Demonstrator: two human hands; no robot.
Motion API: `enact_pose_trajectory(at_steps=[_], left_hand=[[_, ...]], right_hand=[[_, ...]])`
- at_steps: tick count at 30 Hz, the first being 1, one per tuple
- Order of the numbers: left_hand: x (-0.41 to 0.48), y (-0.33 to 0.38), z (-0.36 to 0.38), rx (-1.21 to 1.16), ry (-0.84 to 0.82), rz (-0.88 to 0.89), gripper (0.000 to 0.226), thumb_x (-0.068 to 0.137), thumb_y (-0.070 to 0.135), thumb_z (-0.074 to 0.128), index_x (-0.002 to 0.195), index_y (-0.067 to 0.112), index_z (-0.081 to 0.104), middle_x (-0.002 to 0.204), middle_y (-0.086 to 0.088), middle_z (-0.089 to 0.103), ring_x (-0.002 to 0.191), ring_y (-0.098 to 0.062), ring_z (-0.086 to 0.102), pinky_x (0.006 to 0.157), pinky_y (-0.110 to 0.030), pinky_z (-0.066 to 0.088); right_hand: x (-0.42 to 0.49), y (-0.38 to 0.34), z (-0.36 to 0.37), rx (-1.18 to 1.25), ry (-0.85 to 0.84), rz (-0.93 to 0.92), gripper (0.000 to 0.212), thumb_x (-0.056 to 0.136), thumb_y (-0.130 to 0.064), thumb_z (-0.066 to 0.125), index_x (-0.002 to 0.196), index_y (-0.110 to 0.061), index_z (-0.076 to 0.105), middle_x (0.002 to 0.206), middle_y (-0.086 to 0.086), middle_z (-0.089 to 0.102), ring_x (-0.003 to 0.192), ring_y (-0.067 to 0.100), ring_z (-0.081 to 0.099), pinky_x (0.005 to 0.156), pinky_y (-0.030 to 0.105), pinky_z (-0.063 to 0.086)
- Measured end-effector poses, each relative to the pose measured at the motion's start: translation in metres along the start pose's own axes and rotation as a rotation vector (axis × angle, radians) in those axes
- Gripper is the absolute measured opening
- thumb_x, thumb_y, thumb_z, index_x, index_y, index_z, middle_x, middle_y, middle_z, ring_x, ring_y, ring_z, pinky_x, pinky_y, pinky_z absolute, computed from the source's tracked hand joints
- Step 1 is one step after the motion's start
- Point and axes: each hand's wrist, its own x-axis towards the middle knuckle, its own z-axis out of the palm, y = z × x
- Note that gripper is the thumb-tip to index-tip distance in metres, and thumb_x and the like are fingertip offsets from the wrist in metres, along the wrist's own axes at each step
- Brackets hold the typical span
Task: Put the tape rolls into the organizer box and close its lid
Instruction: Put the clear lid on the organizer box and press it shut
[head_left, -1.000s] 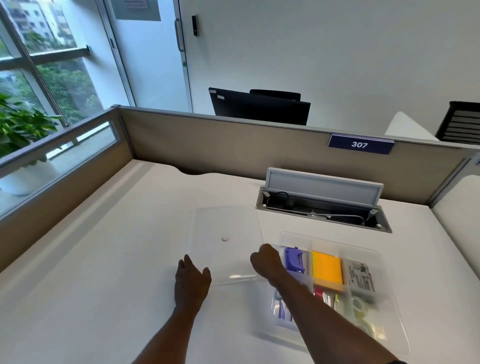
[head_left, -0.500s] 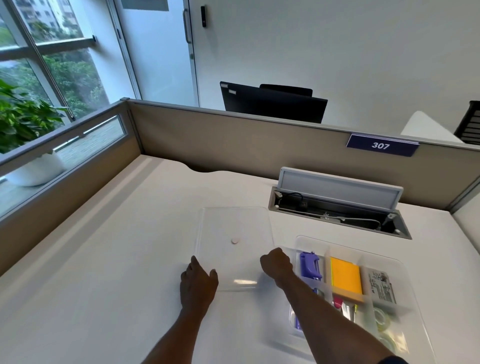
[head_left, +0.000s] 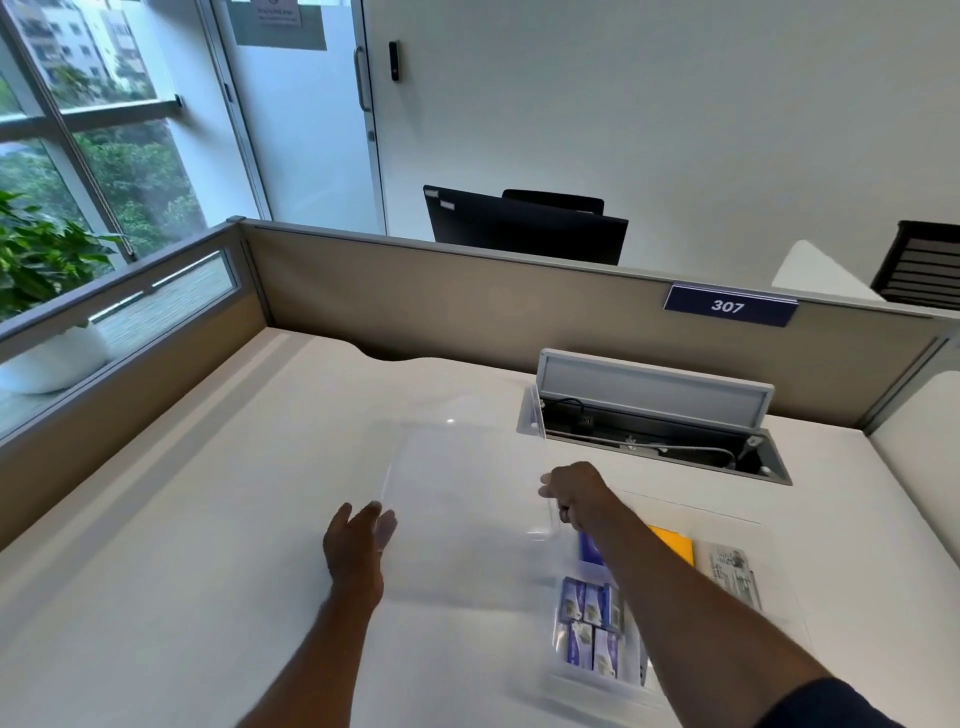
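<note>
The clear organizer box sits on the desk at the lower right and holds small purple packs, a yellow pad and a printed packet. My right forearm crosses over the box, and no tape rolls show. The transparent lid is off the desk and tilted between my hands. My left hand grips its left edge, with the fingertips seen through the plastic. My right hand pinches its right edge just beyond the box.
An open cable hatch with a raised grey flap lies just behind the lid; the lid's far corner overlaps it. A beige partition bounds the desk at the back and left. A plant stands outside on the left.
The lid has come up off the desk and shifted away from me and to the right, its far corner now over the hatch. Both hands rose with it. The camera tilted.
</note>
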Motion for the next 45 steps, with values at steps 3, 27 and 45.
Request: enact_pose_trajectory(at_steps=[3, 27, 45], left_hand=[[-0.019, -0.008, 0.024, -0.25, -0.184, -0.148, 0.01, 0.09, 0.002, 0.049, 0.094, 0.006, 0.058, 0.103, -0.017, 0.068, 0.094, -0.03, 0.063, 0.066, -0.03, 0.06], [-0.115, -0.026, 0.189, 0.281, -0.382, 0.404, 0.017, 0.08, -0.002, 0.064, 0.076, 0.012, 0.072, 0.064, 0.013, 0.068, 0.069, -0.016, 0.059, 0.066, -0.026, 0.049], [-0.102, -0.045, 0.135, 1.176, -0.794, 0.781, 0.043, 0.094, 0.016, 0.053, 0.135, 0.01, 0.046, 0.117, -0.008, 0.067, 0.098, -0.015, 0.066, 0.08, -0.003, 0.043]], right_hand=[[-0.001, 0.003, -0.013, 0.131, 0.041, 0.032, 0.021, 0.09, -0.004, 0.047, 0.073, -0.005, 0.058, 0.078, 0.013, 0.064, 0.042, 0.013, 0.027, 0.041, 0.019, 0.022], [-0.014, 0.014, -0.226, 1.1, -0.081, -0.239, 0.082, 0.082, -0.075, 0.03, 0.124, -0.005, 0.042, 0.113, 0.022, 0.057, 0.103, 0.037, 0.057, 0.096, 0.048, 0.046], [-0.02, 0.09, -0.273, 0.522, 0.016, -0.13, 0.026, 0.094, -0.022, 0.051, 0.119, -0.014, 0.055, 0.103, 0.007, 0.069, 0.085, 0.024, 0.066, 0.053, 0.021, 0.057]])
